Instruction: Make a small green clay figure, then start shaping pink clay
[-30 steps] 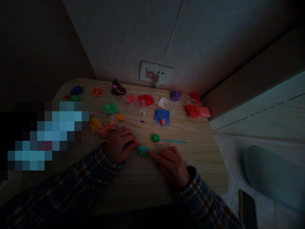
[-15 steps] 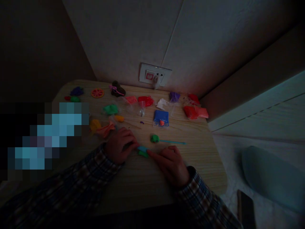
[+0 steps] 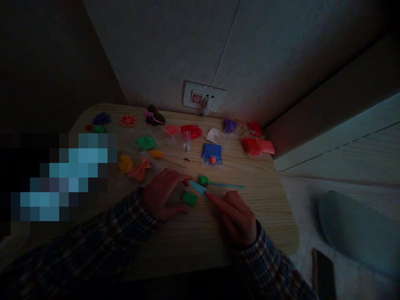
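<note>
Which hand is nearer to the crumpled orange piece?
The left: the left hand is close beside the crumpled orange piece, to its right; the right hand is much farther right, holding the blue tool.

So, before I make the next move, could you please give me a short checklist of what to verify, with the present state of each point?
1. Blue tool held in the right hand: ok.
2. Left hand clear of the tool's tip: cannot tell; a finger is very close to it or touching.
3. Green block uncovered by either hand: ok, it lies in plain sight between them.
4. Green lump separate from the green block: ok, there is a gap between them.
5. Good light on the table: not ok, the whole view is dark.
</note>
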{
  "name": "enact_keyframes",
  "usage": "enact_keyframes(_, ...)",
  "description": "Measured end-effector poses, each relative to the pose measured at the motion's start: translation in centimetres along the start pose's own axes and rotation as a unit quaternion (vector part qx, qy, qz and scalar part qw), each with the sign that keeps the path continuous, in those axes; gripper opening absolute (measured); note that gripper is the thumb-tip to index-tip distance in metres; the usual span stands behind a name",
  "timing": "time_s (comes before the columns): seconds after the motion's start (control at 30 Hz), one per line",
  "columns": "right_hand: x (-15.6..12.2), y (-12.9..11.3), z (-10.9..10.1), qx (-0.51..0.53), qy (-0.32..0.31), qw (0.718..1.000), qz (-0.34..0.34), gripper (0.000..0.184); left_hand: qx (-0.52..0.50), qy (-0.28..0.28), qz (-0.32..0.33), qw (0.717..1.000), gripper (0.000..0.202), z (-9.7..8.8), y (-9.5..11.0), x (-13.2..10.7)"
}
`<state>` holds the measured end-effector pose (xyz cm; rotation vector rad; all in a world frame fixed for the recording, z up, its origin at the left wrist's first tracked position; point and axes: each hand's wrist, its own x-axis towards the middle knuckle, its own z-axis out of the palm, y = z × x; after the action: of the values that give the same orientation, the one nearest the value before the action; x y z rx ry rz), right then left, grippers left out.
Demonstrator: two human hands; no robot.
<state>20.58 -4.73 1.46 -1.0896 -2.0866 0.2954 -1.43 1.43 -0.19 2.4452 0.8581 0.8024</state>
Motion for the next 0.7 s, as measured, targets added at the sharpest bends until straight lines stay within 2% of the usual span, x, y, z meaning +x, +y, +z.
enact_keyframes(0.1, -0.20, 0.02, -0.03, 0.012, 0.002, 1.000, 0.017, 0.042, 0.016, -0.020, -0.007, 1.000, 0.033, 0.27, 0.05, -0.04)
enact_keyframes(0.2, -0.28, 0.03, -0.03, 0.026, 0.003, 0.999, 0.032, 0.041, -0.014, -0.008, -0.009, 1.000, 0.022, 0.23, 0.11, -0.06)
enact_keyframes(0.7, -0.55, 0.20, 0.06, 0.051, -0.010, 0.996, 0.068, 0.040, 0.010, 0.019, -0.005, 1.000, 0.022, 0.25, -0.18, 0.37)
